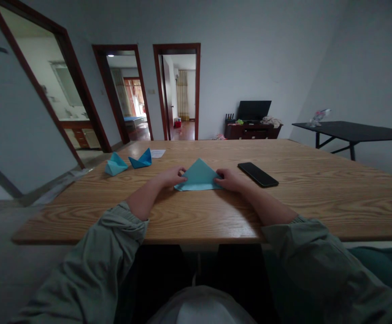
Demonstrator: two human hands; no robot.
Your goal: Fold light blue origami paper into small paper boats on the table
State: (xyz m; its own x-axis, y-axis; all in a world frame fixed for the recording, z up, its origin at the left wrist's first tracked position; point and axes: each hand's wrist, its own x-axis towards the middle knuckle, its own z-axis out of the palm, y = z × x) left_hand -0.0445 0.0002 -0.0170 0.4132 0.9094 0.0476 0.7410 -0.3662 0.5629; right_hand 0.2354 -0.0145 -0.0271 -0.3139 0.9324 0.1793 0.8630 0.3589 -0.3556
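Pale blue paper, folded into a triangle, lies flat on the wood-grain table between my hands, its point away from me and its lower corners toward my fingers. Item: my left hand, fingers curled loosely together, tips resting on the triangle's left side. Item: my right hand, fingers likewise curled, tips on the triangle's right side. Both sets of fingers touch the paper; whether they are pinching it or only resting there, I cannot tell. Beyond my left fingers stand a light blue paper boat and a darker blue paper boat, close together, with a white paper slip just past them. Beyond my right fingers, and near them, lies a black smartphone. Behind my wrists run my grey-green rolled sleeves. Far ahead of my fingers are a dark wooden cabinet bearing a black flat screen, and, further right, a black table. Open doorways stand well beyond my left fingers.
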